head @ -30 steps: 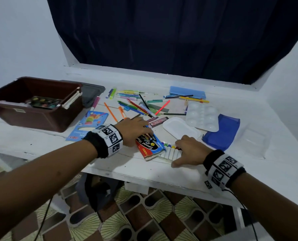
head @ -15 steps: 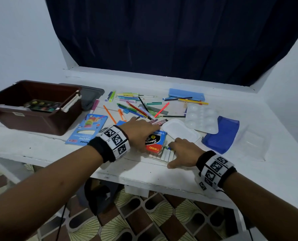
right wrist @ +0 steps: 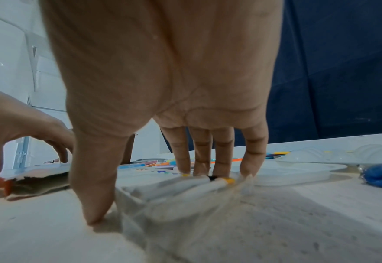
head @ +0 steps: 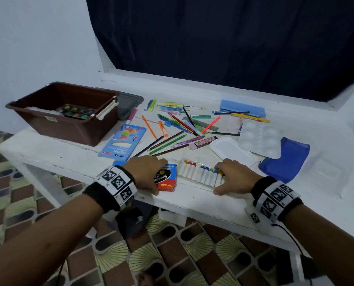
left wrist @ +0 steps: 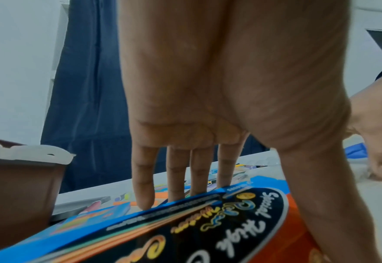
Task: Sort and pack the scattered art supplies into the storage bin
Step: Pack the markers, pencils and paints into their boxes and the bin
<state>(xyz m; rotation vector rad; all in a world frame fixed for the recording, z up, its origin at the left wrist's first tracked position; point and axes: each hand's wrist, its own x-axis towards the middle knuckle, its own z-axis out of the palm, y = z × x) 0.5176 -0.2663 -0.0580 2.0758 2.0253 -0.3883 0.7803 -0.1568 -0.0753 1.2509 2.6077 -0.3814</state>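
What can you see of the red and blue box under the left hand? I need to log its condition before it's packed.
The crayon box is a flat cardboard carton, red with a blue top edge and a black oval logo with white and yellow script. It looks closed and undamaged, lying near the white table's front edge, left of the row of white paint tubes. The left hand grips it, fingers over its far edge, thumb at its near side.

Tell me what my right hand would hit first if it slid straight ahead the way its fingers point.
Probably the white oval plastic tray: it lies just beyond the right hand, whose fingers rest on the clear pack of white paint tubes. Depth is unclear.
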